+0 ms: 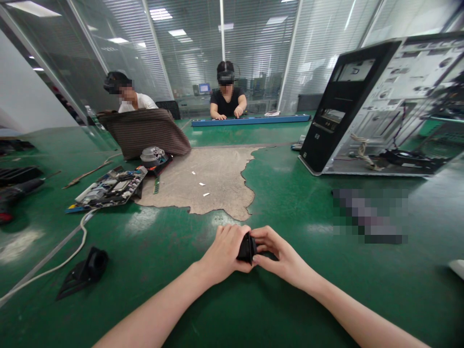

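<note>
Between my two hands, just above the green tabletop, is a small black part (pixel 246 248) with a flat plate-like edge on its right side. My left hand (pixel 227 250) is wrapped round its left side, fingers over the top. From the right, my right hand (pixel 272 252) pinches the plate-like edge between thumb and fingers. Much of the part is hidden by my hands, so its exact kind does not show. Farther left on the table lies a black plastic piece (pixel 87 270) with a round opening and a flat base.
An open computer case (pixel 326 111) stands at the right. At left are a motherboard (pixel 112 186), a metal-topped fan or cooler (pixel 154 155) and a white cable (pixel 78 241). A bare patch (pixel 224 179) breaks the green surface. Two people (pixel 227 96) sit opposite, behind a blue bar (pixel 250 121) and a brown cloth-covered object (pixel 145 130).
</note>
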A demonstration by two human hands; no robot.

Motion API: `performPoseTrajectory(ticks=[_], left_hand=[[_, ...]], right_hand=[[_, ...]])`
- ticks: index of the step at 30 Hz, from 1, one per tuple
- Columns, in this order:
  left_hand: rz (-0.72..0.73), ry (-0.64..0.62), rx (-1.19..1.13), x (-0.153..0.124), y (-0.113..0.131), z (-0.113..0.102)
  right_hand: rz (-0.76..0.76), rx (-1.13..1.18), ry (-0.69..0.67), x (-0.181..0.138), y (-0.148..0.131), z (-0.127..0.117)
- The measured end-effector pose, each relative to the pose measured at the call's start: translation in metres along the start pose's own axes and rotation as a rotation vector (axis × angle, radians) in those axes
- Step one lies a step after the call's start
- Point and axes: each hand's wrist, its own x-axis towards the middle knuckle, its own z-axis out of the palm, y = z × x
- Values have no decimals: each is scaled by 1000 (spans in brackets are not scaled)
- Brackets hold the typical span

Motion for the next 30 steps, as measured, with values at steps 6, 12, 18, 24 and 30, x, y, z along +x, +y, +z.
performPoseTrajectory(ticks=[6,12,18,24,30], left_hand=[[-8,-1,-11,0,2,-1],[-12,3,-13,0,1,0],[-5,-7,-18,1,1,-1],[-2,5,-2,0,1,-2],[-8,7,-10,0,1,-1]], right_hand=[[-10,42,37,0,1,-1],[31,3,24,1,4,0],[-35,-33,18,0,1,-2],[-19,-3,62,1,3,-1],[14,-54,25,1,2,0]])
